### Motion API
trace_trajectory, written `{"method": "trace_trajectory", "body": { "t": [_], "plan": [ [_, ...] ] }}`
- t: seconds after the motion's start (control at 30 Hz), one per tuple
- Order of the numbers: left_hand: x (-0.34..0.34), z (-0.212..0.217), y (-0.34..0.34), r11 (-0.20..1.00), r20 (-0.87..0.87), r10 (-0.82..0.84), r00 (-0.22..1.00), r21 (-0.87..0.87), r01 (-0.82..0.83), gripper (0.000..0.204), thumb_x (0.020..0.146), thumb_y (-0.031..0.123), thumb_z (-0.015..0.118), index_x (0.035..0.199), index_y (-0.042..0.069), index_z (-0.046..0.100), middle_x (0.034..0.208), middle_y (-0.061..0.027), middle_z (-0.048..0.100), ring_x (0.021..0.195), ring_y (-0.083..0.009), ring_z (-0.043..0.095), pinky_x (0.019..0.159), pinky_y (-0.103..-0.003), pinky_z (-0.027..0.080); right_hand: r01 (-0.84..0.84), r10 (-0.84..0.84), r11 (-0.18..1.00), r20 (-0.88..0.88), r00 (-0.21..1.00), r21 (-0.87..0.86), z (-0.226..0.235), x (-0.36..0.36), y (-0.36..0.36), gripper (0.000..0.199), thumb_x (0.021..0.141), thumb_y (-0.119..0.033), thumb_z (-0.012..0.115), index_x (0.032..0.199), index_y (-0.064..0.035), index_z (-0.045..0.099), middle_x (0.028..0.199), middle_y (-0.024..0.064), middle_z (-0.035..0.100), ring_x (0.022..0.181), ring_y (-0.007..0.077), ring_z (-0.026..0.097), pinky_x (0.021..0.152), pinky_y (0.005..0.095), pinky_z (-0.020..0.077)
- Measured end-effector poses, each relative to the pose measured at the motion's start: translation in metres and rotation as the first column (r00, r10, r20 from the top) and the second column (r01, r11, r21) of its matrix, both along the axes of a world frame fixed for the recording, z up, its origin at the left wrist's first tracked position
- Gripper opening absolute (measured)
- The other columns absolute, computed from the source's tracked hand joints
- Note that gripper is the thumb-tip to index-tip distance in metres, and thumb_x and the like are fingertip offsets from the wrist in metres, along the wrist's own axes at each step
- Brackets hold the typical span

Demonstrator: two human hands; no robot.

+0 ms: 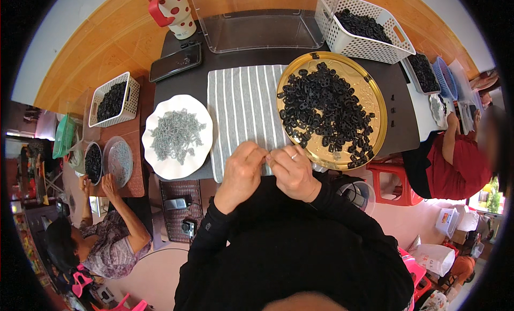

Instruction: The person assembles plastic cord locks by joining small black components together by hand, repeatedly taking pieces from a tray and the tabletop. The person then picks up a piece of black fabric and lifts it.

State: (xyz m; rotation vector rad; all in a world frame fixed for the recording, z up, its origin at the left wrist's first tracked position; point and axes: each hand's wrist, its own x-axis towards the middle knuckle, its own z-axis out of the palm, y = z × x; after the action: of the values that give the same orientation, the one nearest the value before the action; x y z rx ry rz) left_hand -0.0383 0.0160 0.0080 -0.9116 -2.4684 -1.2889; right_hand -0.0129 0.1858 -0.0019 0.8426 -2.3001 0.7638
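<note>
My left hand (242, 171) and my right hand (293, 170) meet at the near edge of a grey and white striped cloth (243, 107). Both are closed, fingertips pinched close together; whatever they hold is too small or hidden to make out. To the right of the cloth, a round gold tray (378, 123) carries a heap of small black plastic parts (324, 105). On the left, a white wavy-rimmed plate (155, 169) holds a pile of small grey pieces (178, 134).
A phone (175, 62) and a red-dotted tumbler (174, 13) stand at the back left. Behind are a clear plastic box (262, 35) and a white basket (356, 46) of black parts. People work on both sides, one in a patterned top (115, 252), one in red (460, 166). A red stool (393, 185) stands right.
</note>
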Motion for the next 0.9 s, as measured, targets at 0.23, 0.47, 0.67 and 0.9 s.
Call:
{"method": "trace_trajectory", "body": {
  "t": [0.23, 0.47, 0.67, 0.9],
  "plan": [
    [0.004, 0.009, -0.006, 0.937, 0.406, -0.162, 0.9, 0.35, 0.011, 0.025, 0.078, -0.009, 0.066, 0.102, -0.001, 0.066, 0.083, -0.0086, 0.058, 0.069, -0.0146, 0.059, 0.061, -0.026, 0.046, 0.108, 0.068, 0.857, 0.318, 0.946, -0.503, 0.01, 0.01, -0.006, 0.021, 0.075, 0.014, 0.061, 0.094, 0.0035, 0.065, 0.084, 0.0121, 0.061, 0.07, 0.0263, 0.059, 0.062, 0.0319, 0.0454],
    [0.014, 0.008, 0.005, 0.879, 0.293, -0.138, 0.946, 0.476, -0.02, 0.029, 0.079, -0.008, 0.068, 0.107, 0.0, 0.068, 0.087, -0.0068, 0.06, 0.071, -0.0114, 0.058, 0.061, -0.023, 0.044, 0.291, 0.346, 0.579, 0.552, 0.758, -0.762, 0.02, 0.018, -0.003, 0.011, 0.088, 0.007, 0.061, 0.098, 0.0033, 0.065, 0.084, 0.0037, 0.064, 0.076, 0.007, 0.057, 0.067, 0.0216, 0.0455],
    [0.018, 0.011, 0.008, 0.868, 0.297, -0.131, 0.946, 0.495, -0.035, 0.028, 0.079, -0.008, 0.068, 0.106, -0.001, 0.068, 0.087, -0.0065, 0.06, 0.073, -0.0111, 0.058, 0.061, -0.023, 0.045, 0.238, 0.342, 0.594, 0.509, 0.79, -0.769, 0.028, 0.021, -0.001, 0.013, 0.088, 0.009, 0.06, 0.098, 0.0045, 0.066, 0.088, 0.0059, 0.065, 0.078, 0.0087, 0.059, 0.07, 0.0214, 0.0466],
    [0.03, 0.014, 0.017, 0.878, 0.281, -0.077, 0.957, 0.474, -0.068, 0.023, 0.081, -0.008, 0.066, 0.103, -0.003, 0.067, 0.084, -0.0072, 0.06, 0.073, -0.0128, 0.058, 0.063, -0.023, 0.047, 0.135, 0.218, 0.711, 0.399, 0.891, -0.69, 0.036, 0.024, -0.003, 0.012, 0.085, 0.011, 0.06, 0.095, 0.0046, 0.064, 0.084, 0.0091, 0.063, 0.072, 0.0125, 0.059, 0.063, 0.0234, 0.0463]
  ]
}}
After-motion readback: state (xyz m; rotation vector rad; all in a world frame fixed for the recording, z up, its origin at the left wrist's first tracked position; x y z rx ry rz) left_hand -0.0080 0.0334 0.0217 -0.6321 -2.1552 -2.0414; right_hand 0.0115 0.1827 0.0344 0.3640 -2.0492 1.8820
